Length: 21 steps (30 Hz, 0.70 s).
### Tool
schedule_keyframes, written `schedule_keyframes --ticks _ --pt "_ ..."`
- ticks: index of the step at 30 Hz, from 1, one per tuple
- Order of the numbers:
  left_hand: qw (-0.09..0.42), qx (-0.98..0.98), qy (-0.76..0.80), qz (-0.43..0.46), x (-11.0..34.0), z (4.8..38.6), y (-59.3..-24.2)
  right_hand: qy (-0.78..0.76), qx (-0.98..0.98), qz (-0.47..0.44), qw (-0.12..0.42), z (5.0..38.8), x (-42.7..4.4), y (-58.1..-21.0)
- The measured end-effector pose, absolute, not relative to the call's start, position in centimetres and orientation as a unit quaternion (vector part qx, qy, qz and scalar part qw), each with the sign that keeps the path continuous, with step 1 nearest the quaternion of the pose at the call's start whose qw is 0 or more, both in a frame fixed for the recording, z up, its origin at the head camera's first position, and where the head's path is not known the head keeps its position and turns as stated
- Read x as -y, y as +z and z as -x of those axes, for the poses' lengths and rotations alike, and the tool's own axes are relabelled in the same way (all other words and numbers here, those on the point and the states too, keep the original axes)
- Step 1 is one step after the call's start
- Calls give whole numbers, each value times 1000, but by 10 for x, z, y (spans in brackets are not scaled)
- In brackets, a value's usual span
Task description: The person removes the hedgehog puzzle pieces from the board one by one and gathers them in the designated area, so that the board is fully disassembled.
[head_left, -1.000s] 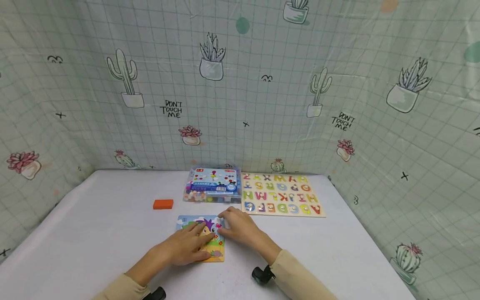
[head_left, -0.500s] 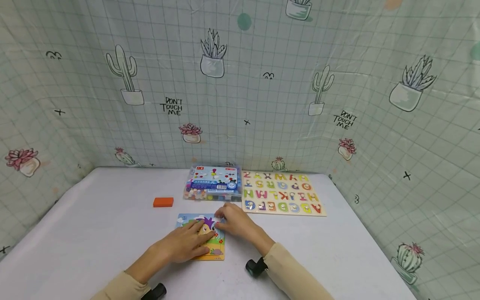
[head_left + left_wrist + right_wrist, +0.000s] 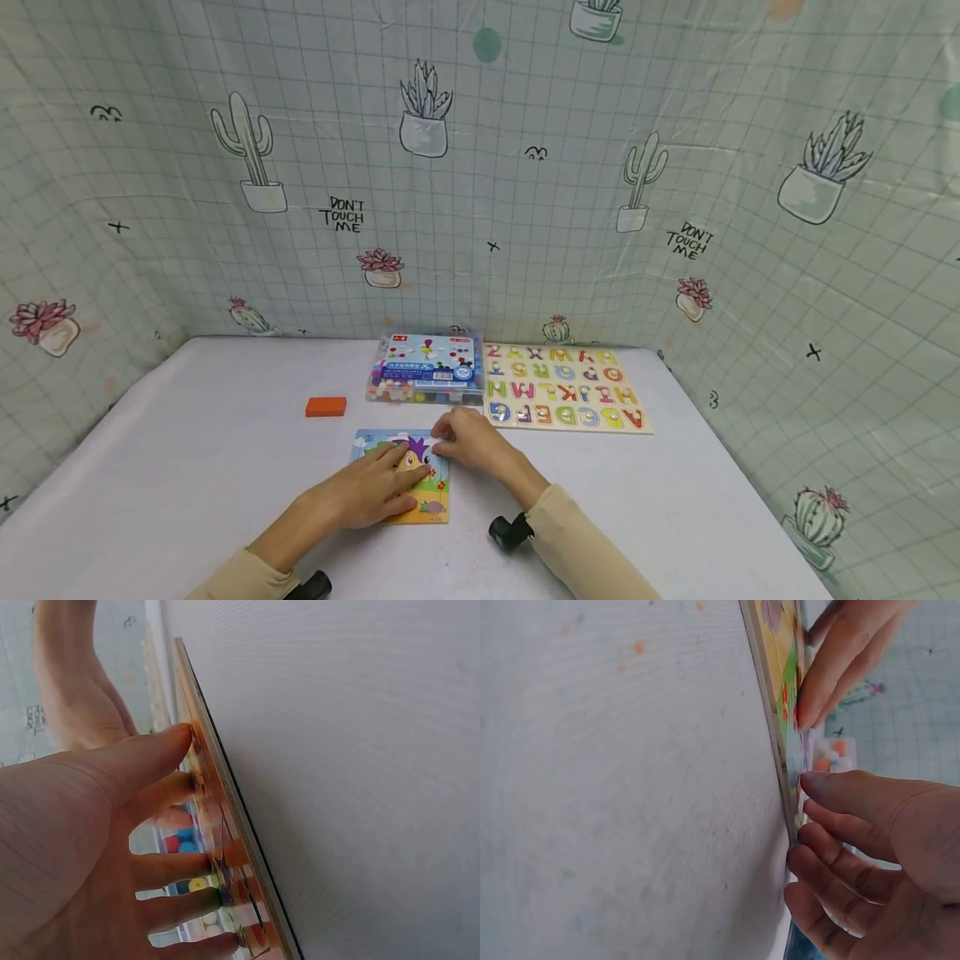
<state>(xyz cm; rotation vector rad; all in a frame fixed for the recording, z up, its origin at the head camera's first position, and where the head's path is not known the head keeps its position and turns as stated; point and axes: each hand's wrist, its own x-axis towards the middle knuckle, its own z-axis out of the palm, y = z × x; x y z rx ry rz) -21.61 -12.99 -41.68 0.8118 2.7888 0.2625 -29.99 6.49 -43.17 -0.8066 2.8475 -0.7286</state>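
Observation:
A colourful flat jigsaw puzzle point(image 3: 438, 492), showing a cartoon animal with purple hair, lies on the table in front of me. My left hand point(image 3: 367, 492) rests on its left and middle part with spread fingers, covering much of the picture. In the left wrist view the fingertips point(image 3: 202, 862) touch the puzzle's face. My right hand point(image 3: 476, 442) is at the puzzle's upper right corner, fingers bent. The right wrist view has its thumb point(image 3: 840, 787) on the face and other fingertips by the edge; whether a piece is pinched between them is hidden.
Behind the puzzle stands a clear plastic box point(image 3: 427, 367) of coloured beads with a printed label. A wooden alphabet board point(image 3: 566, 387) lies to its right. An orange block point(image 3: 326, 407) sits at the left. A patterned cloth point(image 3: 480, 200) hangs behind and beside the white table.
My right hand has shifted slightly left and up along the puzzle's right side toward its upper corner, then stayed nearly still. The left hand has kept its place on the puzzle.

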Motion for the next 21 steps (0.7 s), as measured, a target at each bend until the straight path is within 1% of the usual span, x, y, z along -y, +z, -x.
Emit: schedule_keyframes --ticks 10,21 --pt "114 -949 100 -278 131 214 -418 -246 -933 260 45 302 -63 -435" --pt "116 -952 92 -267 130 214 -417 -303 -918 246 72 303 -65 -433"
